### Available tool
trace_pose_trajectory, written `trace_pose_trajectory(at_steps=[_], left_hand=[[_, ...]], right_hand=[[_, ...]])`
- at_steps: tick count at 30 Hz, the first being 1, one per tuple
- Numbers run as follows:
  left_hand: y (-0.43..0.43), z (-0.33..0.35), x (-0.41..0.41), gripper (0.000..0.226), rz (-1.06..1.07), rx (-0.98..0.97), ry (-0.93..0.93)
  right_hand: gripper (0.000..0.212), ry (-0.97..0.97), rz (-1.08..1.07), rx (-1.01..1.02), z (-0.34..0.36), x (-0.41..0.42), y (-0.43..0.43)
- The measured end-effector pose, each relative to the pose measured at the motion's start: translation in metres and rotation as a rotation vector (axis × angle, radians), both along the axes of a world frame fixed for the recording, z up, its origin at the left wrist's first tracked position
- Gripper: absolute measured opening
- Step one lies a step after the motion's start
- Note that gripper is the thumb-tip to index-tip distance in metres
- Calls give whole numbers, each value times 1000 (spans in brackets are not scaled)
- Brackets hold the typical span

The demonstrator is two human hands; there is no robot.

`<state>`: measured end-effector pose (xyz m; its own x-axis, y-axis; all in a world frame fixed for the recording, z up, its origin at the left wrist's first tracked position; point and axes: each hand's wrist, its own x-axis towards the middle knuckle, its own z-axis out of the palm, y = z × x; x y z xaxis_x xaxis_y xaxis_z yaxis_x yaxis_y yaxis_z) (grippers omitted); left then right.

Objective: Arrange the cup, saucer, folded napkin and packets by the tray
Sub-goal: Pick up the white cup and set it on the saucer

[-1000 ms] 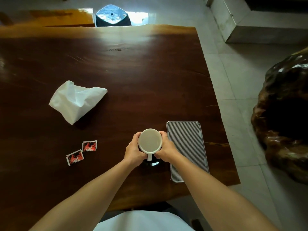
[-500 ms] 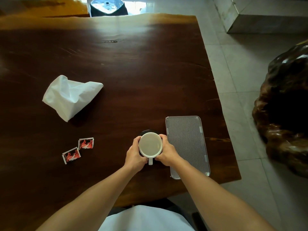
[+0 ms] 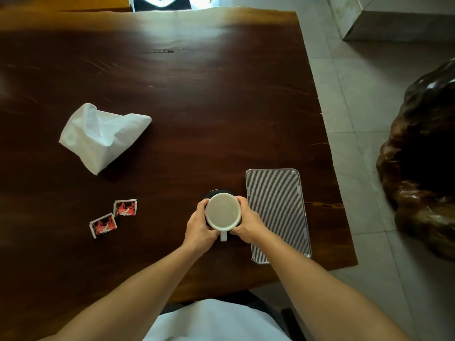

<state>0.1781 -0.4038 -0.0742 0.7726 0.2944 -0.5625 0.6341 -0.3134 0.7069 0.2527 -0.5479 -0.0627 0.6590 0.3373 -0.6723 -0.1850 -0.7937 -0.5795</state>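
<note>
Near the front edge of a dark, glossy wooden table (image 3: 197, 94), just left of a ribbed metal tray (image 3: 277, 212), 2 bare hands cup a smooth white ceramic cup (image 3: 223, 211) from either side. Left hand (image 3: 199, 227) and right hand (image 3: 247, 223) both wrap their fingers around the round wall, closed on it, with the short handle pointing back toward the person. Beneath the cup a thin dark arc of the saucer (image 3: 214, 191) shows at the far side; whether the cup rests on it or is held just above cannot be told. The tray is a rounded rectangle with fine parallel ridges running its length and a shiny raised rim, and it lies flat with nothing on it. Well to the left, 2 small square packets (image 3: 114, 217), glossy red and black with white borders, lie just beside each other. Farther back on the left sits a soft white napkin (image 3: 101, 136), loosely crumpled into an angular, creased heap.
</note>
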Motion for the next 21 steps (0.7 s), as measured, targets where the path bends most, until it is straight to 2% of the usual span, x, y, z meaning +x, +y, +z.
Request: trace_pose_trajectory(at_steps=[8, 15, 18, 21], left_hand=[[10, 2, 4, 95, -23, -63, 139], [15, 2, 7, 91, -93, -30, 172], [13, 2, 6, 88, -99, -11, 170], [14, 1, 7, 77, -84, -19, 193]], right_hand=[[94, 27, 31, -16, -1, 0, 1], [97, 11, 52, -32, -1, -2, 1], [96, -7, 62, -56, -2, -2, 2], [105, 8, 68, -89, -1, -1, 2]])
